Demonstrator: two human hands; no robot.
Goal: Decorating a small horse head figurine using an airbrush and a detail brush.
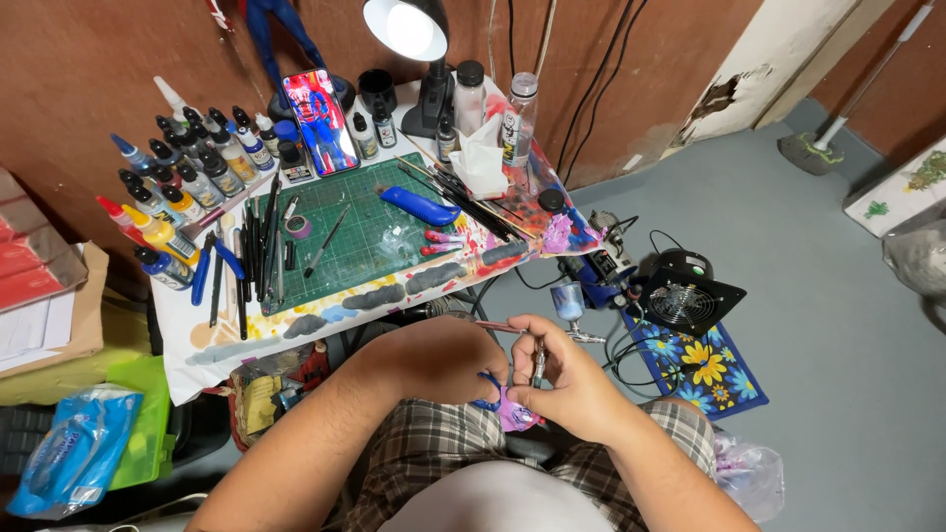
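Note:
My left hand [439, 360] is closed around a small purple and blue figurine [507, 409], held over my lap. Its blue limbs poke out between the two hands. My right hand [562, 379] grips a thin paintbrush [527, 340] with a pinkish handle and a metal ferrule, its tip pointing down at the figurine. Both hands touch each other above my plaid shorts [434, 443].
A small paint-stained table [414, 281] carries a green cutting mat [360, 232], several paint bottles [187, 187], brushes, a blue-handled knife [419, 205], a phone [320, 120] and a lit lamp [406, 28]. On the grey floor sit a black fan [685, 300] and a flowered mat [705, 369].

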